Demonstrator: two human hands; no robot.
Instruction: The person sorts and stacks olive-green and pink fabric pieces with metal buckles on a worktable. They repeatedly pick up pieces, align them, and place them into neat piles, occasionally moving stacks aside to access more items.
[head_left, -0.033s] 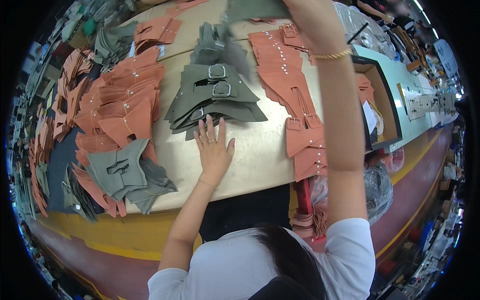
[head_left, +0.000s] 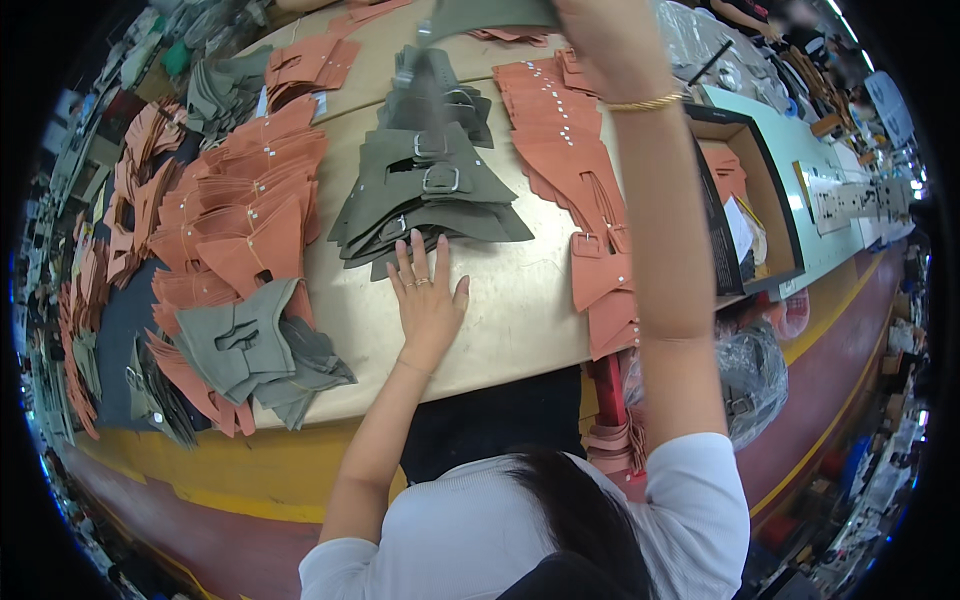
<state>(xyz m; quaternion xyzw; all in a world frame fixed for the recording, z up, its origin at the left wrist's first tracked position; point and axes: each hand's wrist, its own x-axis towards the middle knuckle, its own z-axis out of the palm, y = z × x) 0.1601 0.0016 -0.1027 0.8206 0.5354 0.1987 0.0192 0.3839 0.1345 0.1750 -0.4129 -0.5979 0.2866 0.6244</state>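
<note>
Right hand grip: the right hand (head_left: 600, 30) is raised at the top edge, fingers clenched on a grey-green leather cut piece (head_left: 480, 15) lifted clear of the table; a thin gold bracelet (head_left: 645, 102) circles the wrist.
Lifted piece: it hangs above the far end of the stack of grey-green leather pieces with metal buckles (head_left: 425, 190); its upper part runs out of view.
Left hand grip: the left hand (head_left: 428, 295) is released, lying flat with fingers spread on the beige table (head_left: 520, 310), fingertips touching the near edge of the grey-green stack.
Right of the stack: a row of terracotta leather pieces with small rivets (head_left: 575, 160) runs down to the table's near edge.
Left of the stack: overlapping terracotta leather pieces (head_left: 245, 215), and nearer the person a smaller heap of grey-green pieces (head_left: 250, 345).
Far right: an open brown cardboard box (head_left: 770, 215) stands just beside the terracotta row.
</note>
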